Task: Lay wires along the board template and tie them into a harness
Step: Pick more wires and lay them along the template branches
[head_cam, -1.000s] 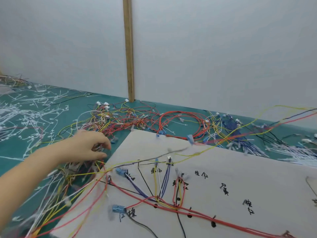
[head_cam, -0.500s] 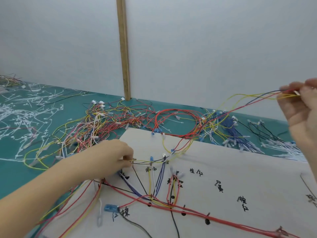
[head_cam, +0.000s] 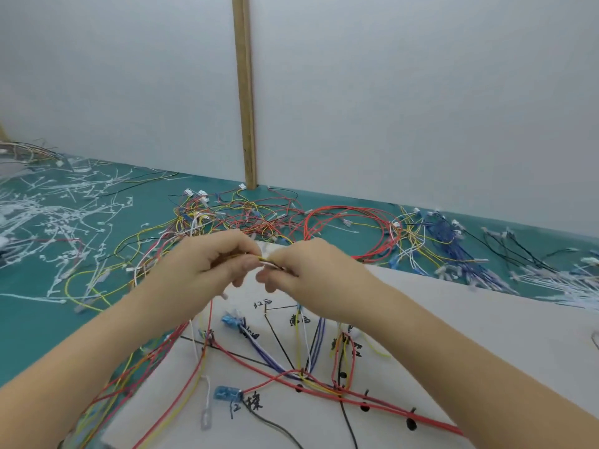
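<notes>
Centre frame: left hand (head_cam: 207, 267) and right hand (head_cam: 311, 270) both pinch a thin wire bundle (head_cam: 269, 261), fingertips nearly touching, above the board's (head_cam: 486, 335) far edge; wire heap (head_cam: 259, 218) just beyond; bare board lower right; green mat (head_cam: 39, 319) lower left.

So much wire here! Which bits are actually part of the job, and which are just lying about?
In use:
- left hand and right hand, pinching a thin wire bundle
- template board
- routed red wires

Lying about:
- loose wire tangle
- white cable ties
- blue wires
</notes>
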`<state>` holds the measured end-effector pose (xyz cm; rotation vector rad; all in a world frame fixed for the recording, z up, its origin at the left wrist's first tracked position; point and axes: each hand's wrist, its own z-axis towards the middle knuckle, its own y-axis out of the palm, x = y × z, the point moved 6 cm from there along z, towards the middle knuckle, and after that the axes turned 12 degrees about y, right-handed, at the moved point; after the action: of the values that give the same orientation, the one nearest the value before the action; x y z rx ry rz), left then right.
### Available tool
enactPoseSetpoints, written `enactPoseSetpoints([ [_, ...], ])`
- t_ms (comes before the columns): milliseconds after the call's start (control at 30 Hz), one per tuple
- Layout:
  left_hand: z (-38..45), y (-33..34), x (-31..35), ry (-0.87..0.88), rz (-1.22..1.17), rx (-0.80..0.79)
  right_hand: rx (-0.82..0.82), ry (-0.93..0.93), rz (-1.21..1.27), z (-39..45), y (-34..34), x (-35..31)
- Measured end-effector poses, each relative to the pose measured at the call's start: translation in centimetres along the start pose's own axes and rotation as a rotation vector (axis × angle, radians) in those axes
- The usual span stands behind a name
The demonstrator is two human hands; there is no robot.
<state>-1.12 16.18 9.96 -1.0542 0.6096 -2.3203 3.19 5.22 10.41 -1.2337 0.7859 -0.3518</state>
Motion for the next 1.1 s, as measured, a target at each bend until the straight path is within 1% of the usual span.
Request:
enactPoseSetpoints([
  [33, 0.0, 0.2, -1.0, -0.065, -0.086, -0.014, 0.025, 0.004, 0.025, 0.1, -0.4, 0.2],
  [100, -0.4, 0.9, -3.5, -0.349, -0.399, -0.045, 0.078, 0.005, 0.039, 0.0, -1.4, 0.8],
  [133, -0.9, 0.9, -4.2, -0.428, -0.541, -0.046, 0.088, 0.007, 0.021, -0.1, -1.8, 1.3],
  [167, -0.7, 1.1, -5.3, -0.411, -0.581, -0.058, 0.101, 0.015, -0.003, -0.2, -2.1, 1.8],
  [200, -0.8, 1.1, -6.4, -0.420, -0.536, -0.098, 0.121, 0.026, -0.012, -0.4, -2.4, 2.3],
  [233, -1.0, 1.3, -7.2, -0.447, -0.428, -0.185, 0.151, 0.037, 0.012, -0.6, -2.6, 2.9],
  [267, -2.0, 1.2, -7.8, -0.487, -0.271, -0.295, 0.183, 0.043, 0.060, -0.8, -2.9, 3.4],
  [300, -2.6, 1.0, -8.3, -0.467, -0.119, -0.356, 0.211, 0.046, 0.107, -1.0, -3.3, 3.9],
  [333, -3.2, 0.2, -8.9, -0.396, -0.011, -0.313, 0.238, 0.047, 0.142, -1.1, -3.8, 4.4],
  [367, -3.8, -0.6, -9.0, -0.316, 0.043, -0.254, 0.266, 0.056, 0.176, -1.2, -4.3, 4.9],
  [400, -4.4, -1.2, -8.7, -0.268, 0.071, -0.242, 0.301, 0.075, 0.224, -1.2, -4.9, 5.6],
  [467, -5.1, -1.4, -8.1, -0.216, 0.132, -0.307, 0.373, 0.129, 0.362, -1.2, -6.3, 7.1],
  [533, -4.8, -0.9, -7.3, -0.121, 0.264, -0.393, 0.425, 0.187, 0.515, -1.3, -7.5, 8.6],
  [600, -4.5, -0.7, -6.2, 0.019, 0.367, -0.374, 0.473, 0.253, 0.655, -1.6, -8.4, 9.9],
  [633, -4.5, -0.4, -5.7, 0.067, 0.348, -0.352, 0.487, 0.284, 0.715, -1.8, -8.7, 10.4],
  [700, -4.7, 0.2, -5.3, 0.073, 0.331, -0.409, 0.495, 0.327, 0.802, -2.3, -8.9, 11.2],
  [733, -4.8, 0.4, -5.5, 0.053, 0.363, -0.461, 0.497, 0.341, 0.819, -2.5, -9.0, 11.5],
  [800, -5.2, -0.1, -6.4, 0.011, 0.404, -0.501, 0.515, 0.358, 0.816, -2.9, -9.1, 12.0],
  [933, -5.7, -2.9, -8.4, -0.018, 0.440, -0.380, 0.554, 0.365, 0.826, -3.7, -9.5, 12.4],
  [1000, -6.0, -4.5, -9.7, -0.029, 0.527, -0.360, 0.580, 0.347, 0.817, -4.0, -9.7, 12.2],
  [1100, -6.5, -6.7, -10.8, 0.111, 0.747, -0.358, 0.624, 0.283, 0.792, -4.5, -10.3, 11.4],
])
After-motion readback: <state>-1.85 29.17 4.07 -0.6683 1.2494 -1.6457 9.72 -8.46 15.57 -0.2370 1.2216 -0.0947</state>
